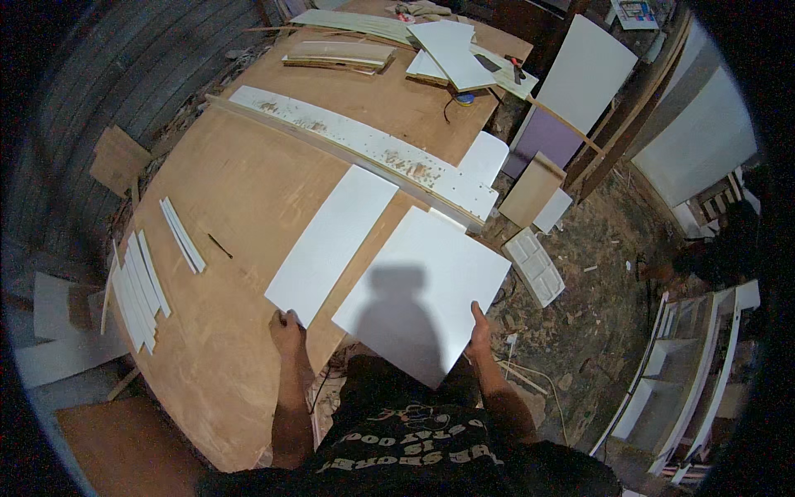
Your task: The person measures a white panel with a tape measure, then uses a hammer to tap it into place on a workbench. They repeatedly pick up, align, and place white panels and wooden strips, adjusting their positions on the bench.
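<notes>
- Hands are standing apart, each at a different panel.
- Right hand [479, 335] is gripping the right edge of a large white rectangular panel [422, 290], thumb on the upper face; its other fingers are largely hidden.
- Left hand [288, 333] is curling its fingers at the near end of a narrower white rectangular panel [335, 240]; whether it is pinching that panel cannot be told.
- Large panel is overlapping the near edge of a broad brown wooden surface [219, 323], its near corner projecting toward the person and a dark shadow falling across it.
- Narrower panel is lying on the surface, just left of the large one.
- Long white board speckled with brown debris [356, 144] is lying beyond both panels.
- Several thin white strips [141, 290] are lying at the surface's left side, near a slim dark stick-like item [219, 246].
</notes>
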`<control>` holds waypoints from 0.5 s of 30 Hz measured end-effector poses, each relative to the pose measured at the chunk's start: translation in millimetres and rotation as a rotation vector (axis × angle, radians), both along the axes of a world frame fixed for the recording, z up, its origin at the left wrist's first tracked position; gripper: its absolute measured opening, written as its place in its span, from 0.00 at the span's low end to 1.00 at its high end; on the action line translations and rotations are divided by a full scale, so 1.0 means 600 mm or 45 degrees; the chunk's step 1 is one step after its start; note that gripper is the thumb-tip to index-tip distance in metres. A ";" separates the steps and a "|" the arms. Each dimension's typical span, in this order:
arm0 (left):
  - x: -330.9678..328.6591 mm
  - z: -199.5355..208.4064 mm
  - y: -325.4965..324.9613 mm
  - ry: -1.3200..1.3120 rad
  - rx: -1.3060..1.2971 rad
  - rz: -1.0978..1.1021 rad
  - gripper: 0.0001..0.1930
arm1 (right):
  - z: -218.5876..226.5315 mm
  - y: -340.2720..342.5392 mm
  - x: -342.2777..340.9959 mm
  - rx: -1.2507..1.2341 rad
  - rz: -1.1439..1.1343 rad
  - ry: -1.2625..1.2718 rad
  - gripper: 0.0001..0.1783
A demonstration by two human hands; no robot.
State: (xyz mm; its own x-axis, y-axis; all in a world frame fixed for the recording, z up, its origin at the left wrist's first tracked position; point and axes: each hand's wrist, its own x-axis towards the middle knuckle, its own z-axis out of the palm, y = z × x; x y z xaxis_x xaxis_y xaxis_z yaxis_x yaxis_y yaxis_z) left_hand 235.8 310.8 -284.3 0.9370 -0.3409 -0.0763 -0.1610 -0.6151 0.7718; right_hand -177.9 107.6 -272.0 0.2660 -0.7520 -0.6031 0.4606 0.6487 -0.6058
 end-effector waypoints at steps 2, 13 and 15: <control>0.004 -0.014 -0.022 0.011 -0.017 -0.054 0.26 | -0.012 -0.014 0.021 -0.093 0.034 -0.025 0.40; 0.005 0.043 -0.025 0.016 0.024 -0.122 0.16 | -0.056 -0.063 0.088 -0.143 -0.080 0.160 0.41; 0.001 0.037 -0.028 -0.108 -0.036 -0.064 0.16 | -0.061 -0.080 0.092 -0.129 -0.118 0.266 0.37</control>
